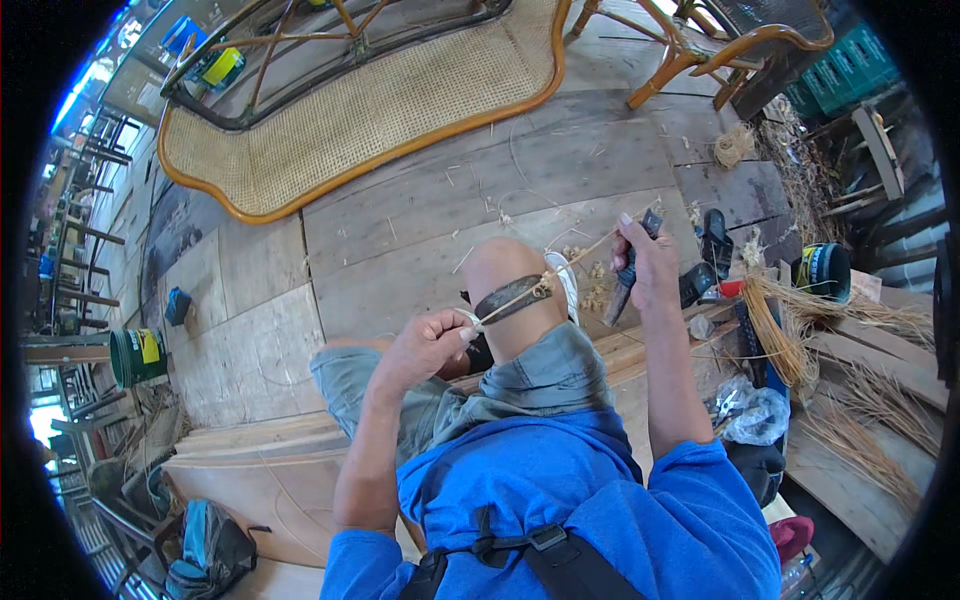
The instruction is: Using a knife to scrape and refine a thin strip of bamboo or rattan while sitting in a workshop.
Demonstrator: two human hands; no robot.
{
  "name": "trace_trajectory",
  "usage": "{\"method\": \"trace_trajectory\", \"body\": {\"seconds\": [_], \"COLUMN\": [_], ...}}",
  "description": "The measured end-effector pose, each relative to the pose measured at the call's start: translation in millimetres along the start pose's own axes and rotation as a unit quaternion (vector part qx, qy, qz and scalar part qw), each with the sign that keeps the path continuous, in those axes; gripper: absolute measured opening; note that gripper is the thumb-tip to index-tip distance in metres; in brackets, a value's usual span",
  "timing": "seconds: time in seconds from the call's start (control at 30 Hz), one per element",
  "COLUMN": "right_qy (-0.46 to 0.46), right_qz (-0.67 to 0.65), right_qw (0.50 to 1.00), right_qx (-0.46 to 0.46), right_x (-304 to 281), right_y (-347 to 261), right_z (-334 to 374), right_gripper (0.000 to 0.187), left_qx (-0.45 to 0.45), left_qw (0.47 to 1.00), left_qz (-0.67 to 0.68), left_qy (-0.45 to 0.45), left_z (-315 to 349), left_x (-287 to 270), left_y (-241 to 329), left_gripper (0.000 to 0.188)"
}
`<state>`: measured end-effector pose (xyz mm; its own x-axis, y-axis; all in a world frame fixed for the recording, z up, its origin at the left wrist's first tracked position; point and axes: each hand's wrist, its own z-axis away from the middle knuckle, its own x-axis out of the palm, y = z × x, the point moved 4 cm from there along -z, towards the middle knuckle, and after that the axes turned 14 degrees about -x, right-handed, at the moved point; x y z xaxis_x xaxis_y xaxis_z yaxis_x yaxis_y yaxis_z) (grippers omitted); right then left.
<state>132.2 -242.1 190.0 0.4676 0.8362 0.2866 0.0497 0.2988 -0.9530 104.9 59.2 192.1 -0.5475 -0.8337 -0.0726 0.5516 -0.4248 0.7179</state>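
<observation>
A thin pale cane strip [517, 298] is stretched across my bent knee, over a dark band [508, 297] wrapped around the leg. My left hand [428, 350] pinches one end of the strip just left of the knee. Farther right and higher, my right hand [650, 268] is closed around a dark knife [622, 292], its thumb and fingertips also at the strip's other end. Small curled shavings [544, 290] cling to the strip on the knee. How the fingers wrap the knife is partly hidden.
A woven cane panel with a rattan frame [370, 110] lies ahead on the plank floor [400, 215]. Rattan furniture legs [665, 85] stand at far right. Cane bundles [780, 335], a dark bucket [825, 270] and a clear plastic bag [755, 412] sit at right; another bucket [135, 357] stands left.
</observation>
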Motion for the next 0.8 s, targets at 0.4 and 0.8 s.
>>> {"method": "trace_trajectory", "body": {"seconds": [0.4,0.8], "right_qy": [-0.010,-0.028], "right_qz": [0.032,-0.024], "right_qw": [0.998,0.999], "right_qx": [0.054,-0.012], "right_x": [0,-6], "right_y": [6,-6], "right_z": [12,1], "right_gripper": [0.019,0.017], "left_qx": [-0.037,-0.132], "left_qw": [0.994,0.968], "left_qz": [0.084,0.209], "left_qy": [-0.056,-0.030], "left_z": [19,19], "left_x": [-12,-5], "left_y": [-26,-82], "left_gripper": [0.019,0.018]}}
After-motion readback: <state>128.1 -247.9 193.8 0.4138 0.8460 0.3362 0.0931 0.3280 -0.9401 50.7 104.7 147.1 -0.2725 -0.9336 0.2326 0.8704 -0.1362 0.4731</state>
